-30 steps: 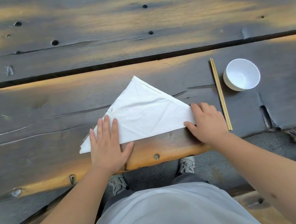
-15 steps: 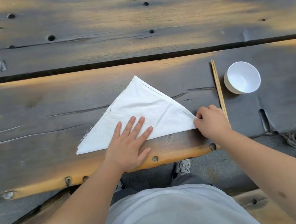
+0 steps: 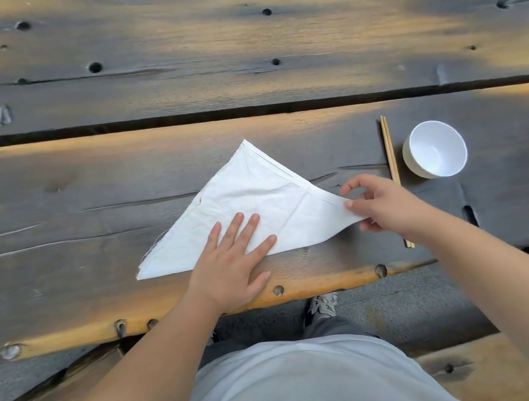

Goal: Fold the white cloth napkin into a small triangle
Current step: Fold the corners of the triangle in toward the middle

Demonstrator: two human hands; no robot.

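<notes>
1. Pinching the napkin's (image 3: 251, 212) right corner: right hand (image 3: 385, 205), thumb and fingers, corner raised off the table (image 3: 82, 194).
2. Left hand (image 3: 231, 261) spread flat, pressing the napkin's lower middle near the table's front edge.
3. Napkin: white, thin, limp cloth, large triangle, hemmed edges, frayed left tip; likely light, creases easily, best held by corners.
4. Rough dark wood planks; chopsticks (image 3: 392, 166), white bowl (image 3: 435, 149) right.
</notes>
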